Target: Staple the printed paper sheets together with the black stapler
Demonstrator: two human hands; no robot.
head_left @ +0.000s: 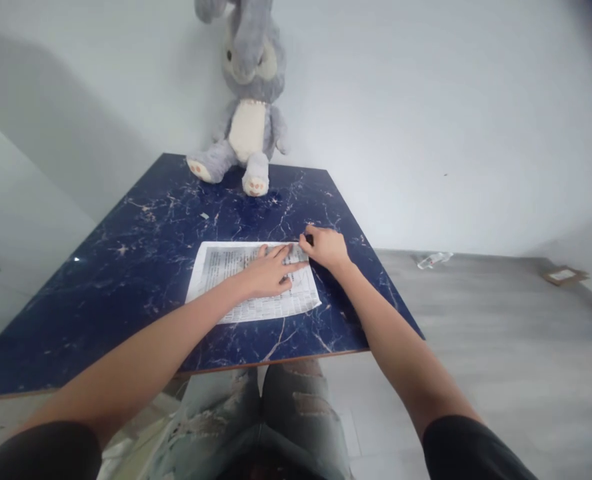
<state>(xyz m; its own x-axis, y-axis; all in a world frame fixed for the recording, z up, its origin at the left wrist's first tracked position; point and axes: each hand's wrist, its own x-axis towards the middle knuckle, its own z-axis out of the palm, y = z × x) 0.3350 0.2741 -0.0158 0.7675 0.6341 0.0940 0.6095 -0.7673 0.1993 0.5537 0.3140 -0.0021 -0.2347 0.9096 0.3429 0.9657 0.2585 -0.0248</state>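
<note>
Two hands are down on one printed sheet [236, 283] in the head view, and that sheet lies flat near the middle of the dark blue marbled surface [126, 267], a little toward its near edge. The left hand [269, 272] is spread open, palm down, fingers stretched to the right across the paper, pressing it flat and gripping nothing. The right hand [326, 247] sits just beside it at the sheet's far right corner, fingers curled with the tips pinched at the paper's edge; whether it has truly caught the corner I cannot tell. Both forearms reach in from the near side, dark sleeves at the bottom of the picture. At the far edge of the surface a grey plush rabbit [249, 100] sits upright against the white wall. Off to the right, on the grey floor, lies a small clear bottle [433, 259], well apart from the surface, and farther right a flat cardboard piece [561, 275].
</note>
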